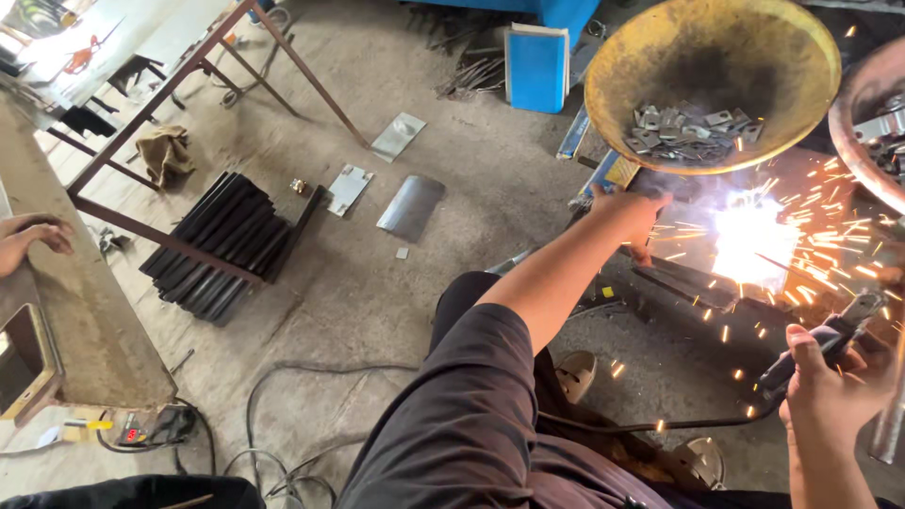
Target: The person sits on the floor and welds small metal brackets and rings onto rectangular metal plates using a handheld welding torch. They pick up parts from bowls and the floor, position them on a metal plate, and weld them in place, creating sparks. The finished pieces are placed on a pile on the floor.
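At upper right, a yellow pan [754, 57] holds small metal plates [693, 130]. Below it, the left hand [630, 215] presses on the dark workpiece [683, 283] beside the bright sparks. At lower right, the right hand [830, 386] is closed around the welding electrode holder [818, 347].

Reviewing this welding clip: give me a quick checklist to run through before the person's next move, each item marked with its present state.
1. Right hand gripping the electrode holder: ok, fingers closed round the handle.
2. Left hand away from the arc: not ok, it rests close by, inside the spray of sparks.
3. Gloves on both hands: not ok, both are bare.
4. Yellow bowl of small metal plates within reach: ok, just above the left hand.
5. Welding cable free of snags: cannot tell, it runs under the legs.
6. Other person's hand away from the sparks: ok, far left.
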